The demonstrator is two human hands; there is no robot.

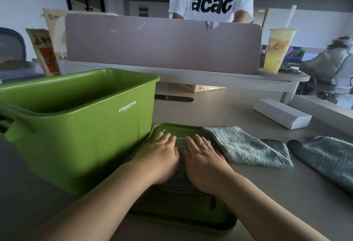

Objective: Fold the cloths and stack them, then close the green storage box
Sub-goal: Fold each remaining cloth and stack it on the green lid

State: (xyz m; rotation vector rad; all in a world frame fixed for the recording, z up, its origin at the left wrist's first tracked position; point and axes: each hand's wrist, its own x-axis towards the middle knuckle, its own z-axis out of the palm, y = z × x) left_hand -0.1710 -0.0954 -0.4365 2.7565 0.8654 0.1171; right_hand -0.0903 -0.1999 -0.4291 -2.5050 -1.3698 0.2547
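At the far left the green storage box (pixel 76 126) stands open on the grey surface (pixel 229 106), its white lettering facing the camera. Just beside its right wall the green lid (pixel 172 128) lies flat on the surface, inner side up. The left hand (pixel 162 156) rests palm down on a folded cloth (pixel 180 181) that sits on the lid; its grip is spread, fingers straight and pressing the fabric. The right hand (pixel 204 160) lies close beside it on the same cloth, its grip likewise flat and spread, pinching nothing. To the right, a second blue cloth (pixel 248 149) lies unfolded, one corner draped over the lid's right edge and the rest on the surface. Behind it sits a long white carton (pixel 280 112). Farther right a third cloth (pixel 324 156) lies apart from the second. Above, a yellow drink cup (pixel 277 51) stands on a raised shelf at the end of the mauve partition (pixel 162 45).
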